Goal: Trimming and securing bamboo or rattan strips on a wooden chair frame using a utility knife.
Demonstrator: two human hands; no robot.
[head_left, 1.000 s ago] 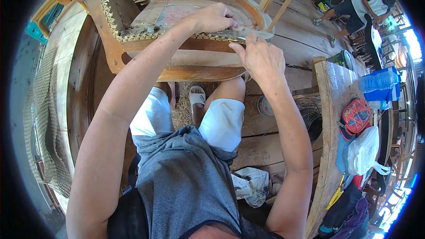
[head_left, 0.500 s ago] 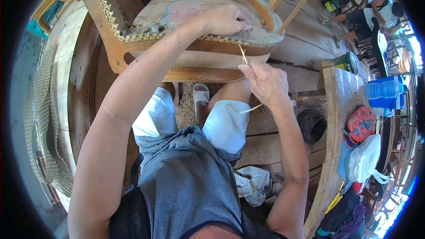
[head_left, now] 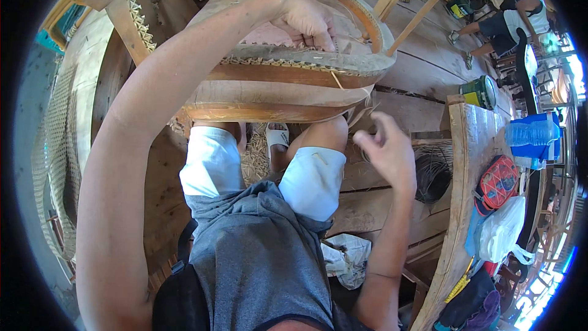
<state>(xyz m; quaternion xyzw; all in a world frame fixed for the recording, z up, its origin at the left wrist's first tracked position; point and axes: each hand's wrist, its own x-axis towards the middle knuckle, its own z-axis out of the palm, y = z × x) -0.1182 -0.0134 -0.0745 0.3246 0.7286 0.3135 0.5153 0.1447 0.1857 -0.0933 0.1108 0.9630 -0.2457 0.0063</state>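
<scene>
A curved wooden chair frame point(head_left: 263, 73) lies across my knees, with woven cane lacing along its edge. My left hand point(head_left: 306, 21) reaches over the near rail, fingers closed together and pointing down at its inner side. Whatever they pinch is hidden. A pale cane strand point(head_left: 337, 79) sticks out of the lacing, and a looser, blurred length point(head_left: 364, 112) curls below the frame's right end. Just beside that loose length is my right hand point(head_left: 392, 150), apart from the frame, with thumb and forefinger spread and nothing visible between them.
At right runs a wooden bench point(head_left: 458, 208) bearing a red pouch point(head_left: 497, 182), a white plastic bag point(head_left: 501, 230) and a blue container point(head_left: 533, 135). Dark coiled strands point(head_left: 433, 178) sit below it. Another person point(head_left: 514, 24) is seated far right. Netting point(head_left: 55, 159) hangs at left.
My right hand has come off the cane strand, moving down and right as its fingers spread. My left hand has turned and shifted slightly left; the chair frame has tilted.
</scene>
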